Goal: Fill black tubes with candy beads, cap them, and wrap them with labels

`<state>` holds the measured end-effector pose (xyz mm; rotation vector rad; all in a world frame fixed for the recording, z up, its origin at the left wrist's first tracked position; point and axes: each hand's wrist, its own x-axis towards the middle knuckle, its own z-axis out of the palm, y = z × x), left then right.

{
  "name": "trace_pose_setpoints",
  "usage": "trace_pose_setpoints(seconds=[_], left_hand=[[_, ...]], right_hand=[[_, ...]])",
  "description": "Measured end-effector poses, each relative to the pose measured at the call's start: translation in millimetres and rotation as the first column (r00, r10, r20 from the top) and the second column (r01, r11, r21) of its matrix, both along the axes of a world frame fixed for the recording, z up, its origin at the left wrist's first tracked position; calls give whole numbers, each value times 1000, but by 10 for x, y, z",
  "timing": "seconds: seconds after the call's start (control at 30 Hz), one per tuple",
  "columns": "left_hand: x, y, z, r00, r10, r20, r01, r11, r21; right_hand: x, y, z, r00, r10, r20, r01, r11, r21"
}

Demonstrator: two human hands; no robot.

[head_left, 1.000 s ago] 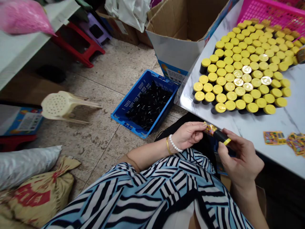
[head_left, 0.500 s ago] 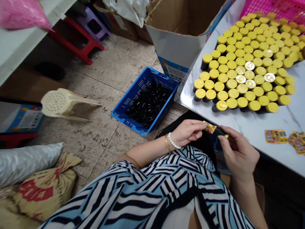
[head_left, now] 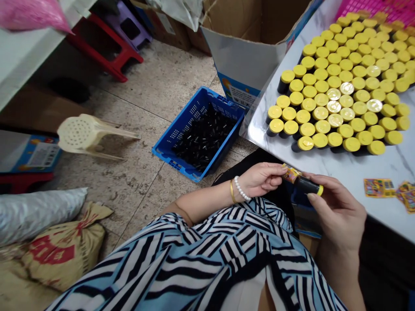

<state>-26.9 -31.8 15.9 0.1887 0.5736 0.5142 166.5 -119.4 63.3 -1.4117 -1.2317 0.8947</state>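
My right hand [head_left: 339,207] grips a small black bottle with a yellow cap [head_left: 308,186], tilted on its side just off the table's front edge. Between the thumb and fingers of my left hand [head_left: 264,179] is the end of a colourful yellow sticker label [head_left: 292,174], whose other end meets the bottle. How much of the label sticks to the bottle I cannot tell. To the right, more printed labels [head_left: 378,188] lie on the white marbled table [head_left: 343,168]. Behind them stand many yellow-capped black bottles [head_left: 333,107] in a tight group.
A blue crate [head_left: 155,149] of black pieces sits on the floor beside an open cardboard box [head_left: 243,56]. A cream stool [head_left: 76,134] lies tipped further left. Sacks [head_left: 61,250] rest at lower left. A pink basket [head_left: 372,8] stands behind the bottles.
The black bottle has turned within my right hand, so more of its body and its yellow cap show. Both hands have shifted slightly right in the picture.
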Motion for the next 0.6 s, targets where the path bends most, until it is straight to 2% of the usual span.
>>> trace_pose_setpoints(seconds=[0.13, 0.33, 0.4, 0.5, 0.6], left_hand=[[4, -6, 20, 1000, -16, -17, 16, 1000, -6], [1, -42, 21, 995, -79, -67, 82, 996, 33], [-7, -60, 26, 991, -75, -107, 80, 996, 46], [-30, -101, 46, 981, -30, -191, 51, 993, 106], [-72, -146, 65, 955, 136, -263, -60, 959, 277]], right_hand=[[-54, 23, 4, 998, -6, 62, 8, 999, -42], [-16, 29, 59, 944, -1, 329, 20, 998, -53], [-18, 29, 30, 903, -17, 429, 17, 1000, 5], [-38, 22, -37, 830, -112, 547, 9, 982, 188], [-32, -7, -67, 801, -197, 565, 20, 953, 304]])
